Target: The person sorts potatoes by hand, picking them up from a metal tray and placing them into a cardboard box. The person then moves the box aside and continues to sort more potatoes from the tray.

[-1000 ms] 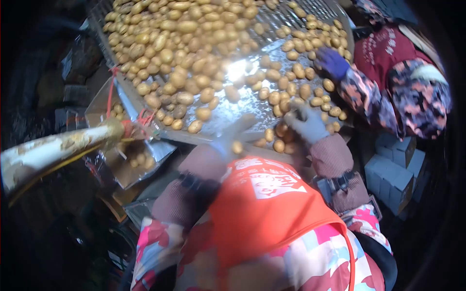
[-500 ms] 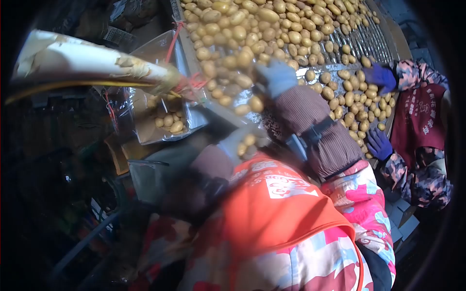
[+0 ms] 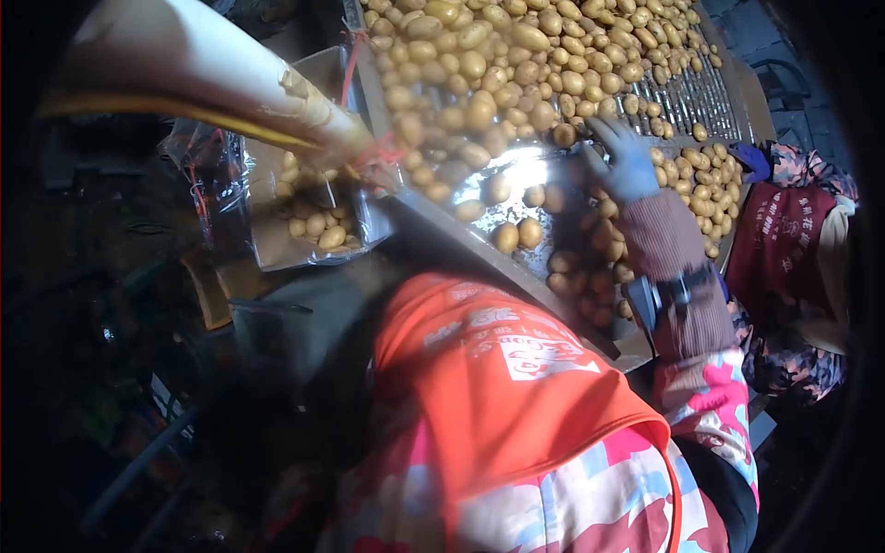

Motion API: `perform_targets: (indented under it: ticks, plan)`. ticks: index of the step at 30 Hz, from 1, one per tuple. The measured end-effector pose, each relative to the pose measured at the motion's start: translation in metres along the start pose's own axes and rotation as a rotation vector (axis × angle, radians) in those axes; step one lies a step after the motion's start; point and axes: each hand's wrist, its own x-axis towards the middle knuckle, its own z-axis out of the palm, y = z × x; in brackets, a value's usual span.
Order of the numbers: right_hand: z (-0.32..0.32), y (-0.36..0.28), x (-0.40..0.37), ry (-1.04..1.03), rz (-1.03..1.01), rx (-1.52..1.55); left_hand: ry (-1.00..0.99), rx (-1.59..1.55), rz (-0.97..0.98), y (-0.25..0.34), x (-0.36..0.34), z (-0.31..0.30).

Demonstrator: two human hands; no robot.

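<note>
My right hand (image 3: pixel 624 158), in a light blue-grey glove, reaches over the sorting table. Its fingers are stretched out and apart, just right of a potato (image 3: pixel 564 135). Many yellow potatoes (image 3: pixel 530 37) are heaped at the far side. Fewer of them, such as a pair with one potato (image 3: pixel 530 232) in front, lie on the wet metal surface (image 3: pixel 516 198) nearer to me. Several more potatoes sit in the shadow below my right forearm. My left hand does not show; the area left of my orange apron (image 3: pixel 516 387) is dark.
A plastic-lined box (image 3: pixel 263 221) with potatoes stands left of the table. A peeling white pole (image 3: pixel 221 64) crosses the upper left. Metal rollers (image 3: pixel 691 101) lie at the far right. Beside them a co-worker's purple glove (image 3: pixel 751 161) is at the table edge.
My right hand has moved right across the table, its fingers now spread. My left hand, earlier near the apron with potatoes in it, is out of sight. The view has shifted slightly.
</note>
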Motion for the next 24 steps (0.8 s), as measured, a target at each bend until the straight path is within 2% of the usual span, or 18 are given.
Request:
perform_targets:
  ticks: [2, 4, 6, 7, 8, 9, 10, 11, 12, 14, 16, 17, 19, 24]
  plan:
    - [0.024, -0.021, 0.048, -0.068, 0.048, 0.123, -0.032, 0.153, -0.032, -0.018, -0.006, 0.027]
    - [0.066, -0.034, 0.066, -0.194, 0.070, 0.127, -0.172, 0.358, -0.094, -0.051, -0.020, 0.063]
    - [0.083, -0.069, 0.044, -0.155, 0.118, -0.093, -0.386, 0.586, -0.121, -0.087, -0.038, 0.109]
    - [0.076, -0.084, 0.025, -0.070, 0.018, -0.175, -0.492, 0.689, -0.099, -0.103, -0.049, 0.134]
    - [0.065, -0.095, 0.004, -0.186, -0.002, -0.248, -0.626, 0.805, -0.047, -0.117, -0.061, 0.161]
    - [0.050, -0.100, -0.025, -0.208, -0.045, -0.171, -0.767, 0.940, 0.057, -0.129, -0.074, 0.188]
    - [0.062, -0.093, -0.067, -0.185, -0.116, -0.137, -0.899, 1.066, 0.187, -0.141, -0.086, 0.215]
    - [0.070, -0.089, -0.104, -0.178, -0.031, 0.009, -1.018, 1.164, 0.332, -0.152, -0.099, 0.243]
    - [0.043, -0.097, -0.120, -0.123, 0.051, 0.012, -1.064, 1.301, 0.534, -0.164, -0.101, 0.273]
    - [0.019, -0.093, -0.145, -0.108, 0.104, 0.156, -1.181, 1.299, 0.778, -0.188, -0.097, 0.321]
    - [0.016, -0.086, -0.170, -0.052, 0.137, 0.194, -1.192, 1.478, 1.272, -0.218, -0.071, 0.366]
    - [0.015, -0.084, -0.181, -0.008, 0.089, 0.116, -1.191, 1.574, 1.406, -0.229, -0.068, 0.389]
    - [0.023, -0.090, -0.190, -0.014, 0.140, 0.164, -1.166, 1.755, 1.674, -0.247, -0.060, 0.424]
    - [0.024, -0.091, -0.195, 0.021, 0.206, 0.268, -0.960, 2.061, 1.444, -0.284, -0.060, 0.461]
